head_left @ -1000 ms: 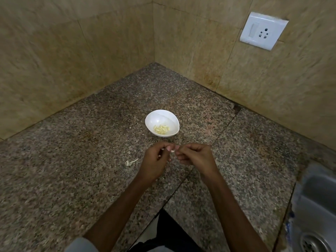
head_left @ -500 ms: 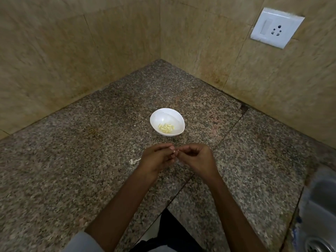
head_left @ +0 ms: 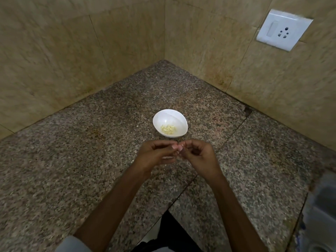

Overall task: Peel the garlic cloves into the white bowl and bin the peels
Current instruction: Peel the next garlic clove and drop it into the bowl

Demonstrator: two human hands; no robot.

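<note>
Garlic cloves [head_left: 168, 129] — yellowish, peeled, in white bowl [head_left: 160, 118] — one in left grip [head_left: 154, 157]

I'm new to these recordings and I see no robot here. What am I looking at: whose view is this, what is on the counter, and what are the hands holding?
There is no machine. A person works with bare hands, and the single camera sits on their head, looking forward and down. The left hand and right hand meet above a granite counter. Their fingers are curled and pinch something small between the fingertips, probably a garlic clove, though it is too hidden to be sure. Just beyond them stands a white bowl holding a few peeled cloves. A wall socket is at upper right, and the edge of a sink at lower right.
</note>
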